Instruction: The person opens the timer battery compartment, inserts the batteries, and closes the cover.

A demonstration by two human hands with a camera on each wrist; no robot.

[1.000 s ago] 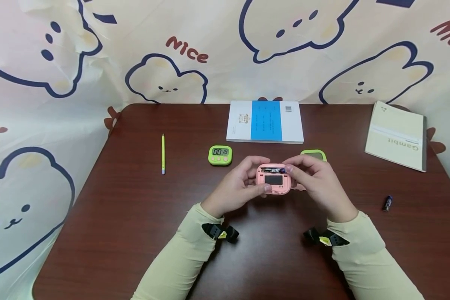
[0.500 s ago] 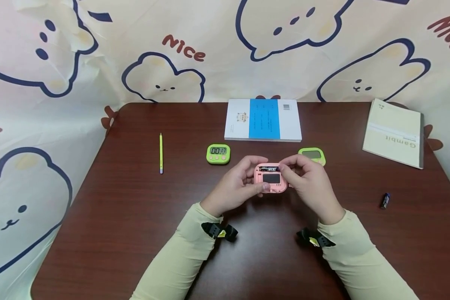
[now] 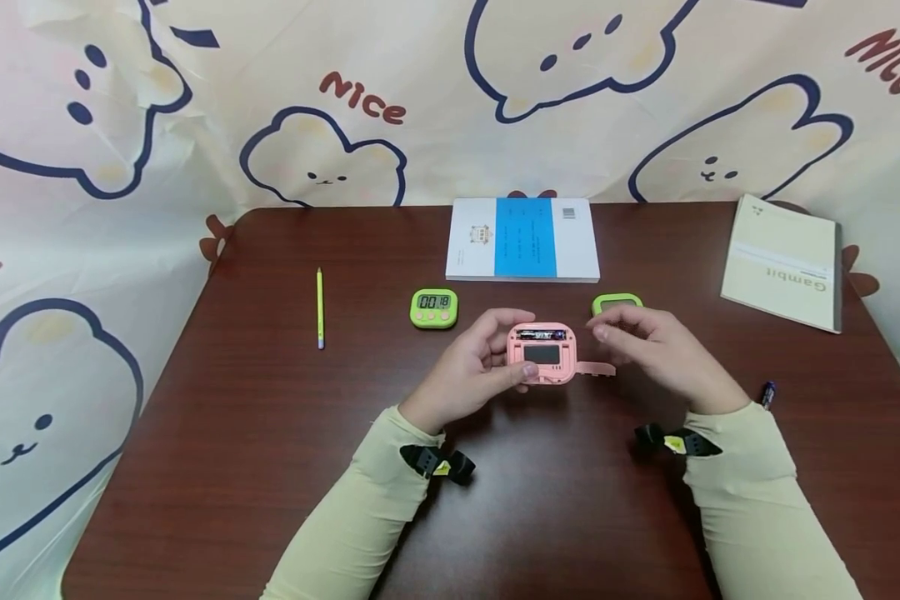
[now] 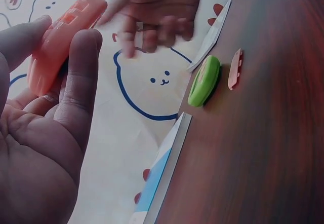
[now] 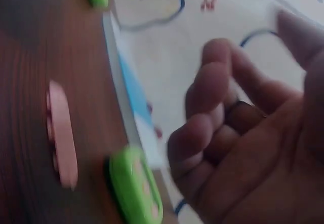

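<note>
My left hand [image 3: 480, 367] grips a pink digital timer [image 3: 568, 360] by its left side, thumb on the near edge. The timer's back faces the head camera, with a battery [image 3: 542, 335] lying in its uncovered slot and a dark rectangle below. Edge-on, the same timer [image 4: 66, 41] appears in the left wrist view. To its right, my right hand [image 3: 663, 354] is in the air, fingers loosely bent and holding nothing. A pink battery cover [image 3: 596, 368] lies on the table between them, also seen in the right wrist view as a pink strip [image 5: 63, 135].
A green timer [image 3: 433, 309] reading 00 18 stands left of the hands. Another green timer [image 3: 606, 301] is partly behind the right hand. A loose battery [image 3: 768, 393] lies by the right sleeve. Farther out are a pencil [image 3: 320, 308], a white-and-blue book [image 3: 472, 250] and a notebook [image 3: 780, 258].
My right hand has let go of the pink timer's battery end and moved off to the right, uncovering the pink cover on the table. The left hand keeps its grip.
</note>
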